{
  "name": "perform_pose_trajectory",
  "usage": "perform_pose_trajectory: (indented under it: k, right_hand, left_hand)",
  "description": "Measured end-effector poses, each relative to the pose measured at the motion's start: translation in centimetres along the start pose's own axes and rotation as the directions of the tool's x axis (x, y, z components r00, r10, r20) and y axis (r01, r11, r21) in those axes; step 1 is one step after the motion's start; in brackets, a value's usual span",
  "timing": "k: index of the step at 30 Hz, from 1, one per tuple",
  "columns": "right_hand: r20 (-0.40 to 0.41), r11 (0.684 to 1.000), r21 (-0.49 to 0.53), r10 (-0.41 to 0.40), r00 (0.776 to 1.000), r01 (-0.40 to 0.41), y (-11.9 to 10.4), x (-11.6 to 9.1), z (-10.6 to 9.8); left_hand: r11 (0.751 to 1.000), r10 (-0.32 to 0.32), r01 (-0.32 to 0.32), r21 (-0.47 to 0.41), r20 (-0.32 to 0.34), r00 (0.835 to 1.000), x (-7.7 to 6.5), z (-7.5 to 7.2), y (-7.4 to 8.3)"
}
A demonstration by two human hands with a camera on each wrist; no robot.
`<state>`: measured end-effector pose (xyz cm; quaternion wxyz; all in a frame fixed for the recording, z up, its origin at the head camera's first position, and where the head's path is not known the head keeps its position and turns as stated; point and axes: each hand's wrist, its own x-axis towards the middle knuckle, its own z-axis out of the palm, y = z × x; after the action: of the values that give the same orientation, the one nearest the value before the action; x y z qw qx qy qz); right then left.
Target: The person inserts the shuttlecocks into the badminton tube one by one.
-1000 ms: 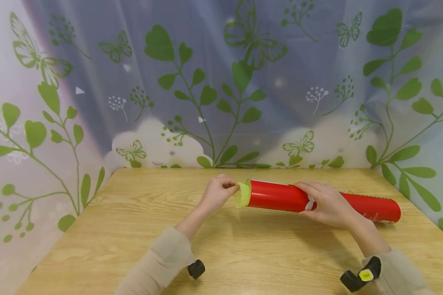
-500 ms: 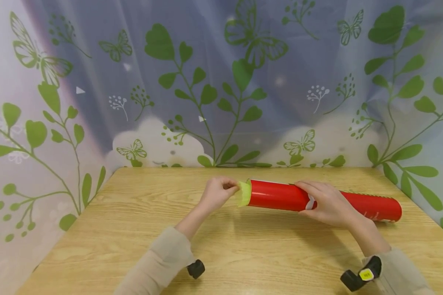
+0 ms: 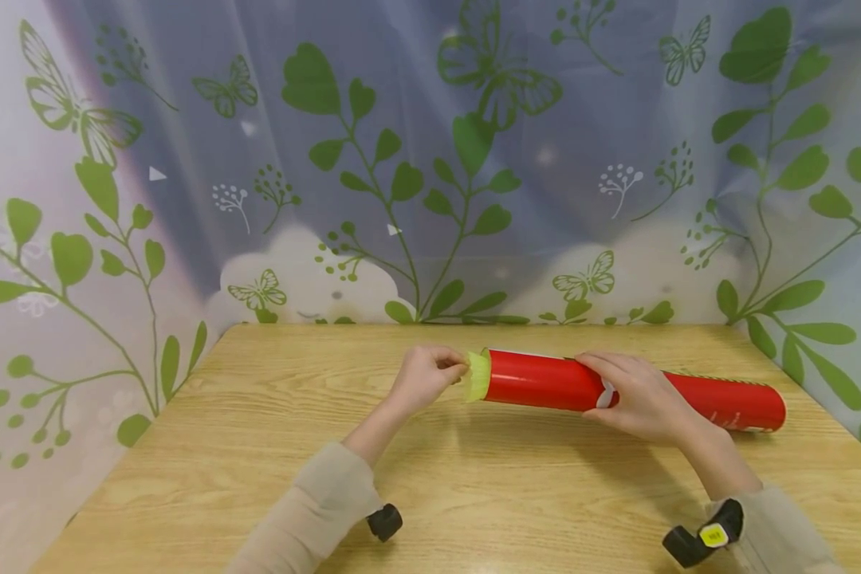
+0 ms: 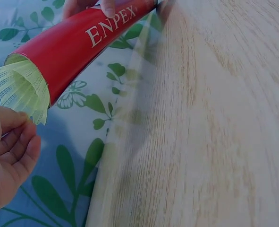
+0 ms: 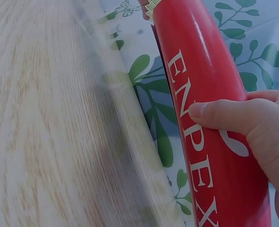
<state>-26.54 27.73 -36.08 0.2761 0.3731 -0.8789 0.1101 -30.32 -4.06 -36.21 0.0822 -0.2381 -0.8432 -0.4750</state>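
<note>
A long red shuttlecock tube point(image 3: 538, 381) lies slantwise above the table, its left end raised and its right end low near the tabletop. Around its middle my right hand point(image 3: 638, 399) grips it, thumb across the white ENPEX lettering in the right wrist view. From the open left end sticks the skirt of a yellow-green shuttlecock point(image 4: 23, 90); its head is hidden inside the tube. My left hand point(image 3: 426, 375) pinches the rim of that skirt between thumb and fingertips, as the left wrist view shows point(image 4: 9, 146).
The wooden table point(image 3: 258, 478) spreads under both arms. Behind it hangs a curtain point(image 3: 402, 159) printed with leaves and butterflies, close to the table's back edge. A black wrist camera point(image 3: 384, 522) sits at the left cuff, another black camera point(image 3: 689, 546) at the right.
Almost nothing differs. The tube and both hands appear shifted very slightly right in the head view, along with the background; the left hand still pinches the skirt.
</note>
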Motion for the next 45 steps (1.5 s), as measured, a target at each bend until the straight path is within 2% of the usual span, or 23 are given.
perform_pose_trajectory:
  k: [8, 18, 25, 34, 45]
  right_hand:
    - [-0.006, 1.000, 0.003, -0.008, 1.000, 0.008, 0.0, 0.0, 0.0]
    - [-0.012, 1.000, 0.007, -0.016, 1.000, 0.016, 0.1, 0.0, 0.0]
    - [-0.020, 0.999, 0.007, -0.032, 0.999, 0.032, 0.1, 0.0, 0.0]
    - [-0.029, 0.999, 0.009, -0.039, 0.999, 0.039, 0.2, -0.1, 0.1]
    - [-0.026, 1.000, 0.004, -0.019, 0.999, 0.019, 0.1, -0.2, 0.0]
  left_hand:
    - [1.000, 0.018, -0.018, 0.004, -0.001, 1.000, 0.1, 0.5, 0.4]
    - [0.998, 0.038, -0.039, 0.052, 0.027, 0.999, 0.4, 1.1, 1.0]
    - [0.983, 0.100, -0.102, 0.153, 0.026, 0.995, 0.4, 1.2, 1.7]
    - [0.964, 0.148, -0.153, 0.216, 0.037, 0.988, 0.5, 2.1, 1.7]
    - [0.969, 0.107, -0.109, 0.223, 0.020, 0.994, 0.3, 2.7, 2.4]
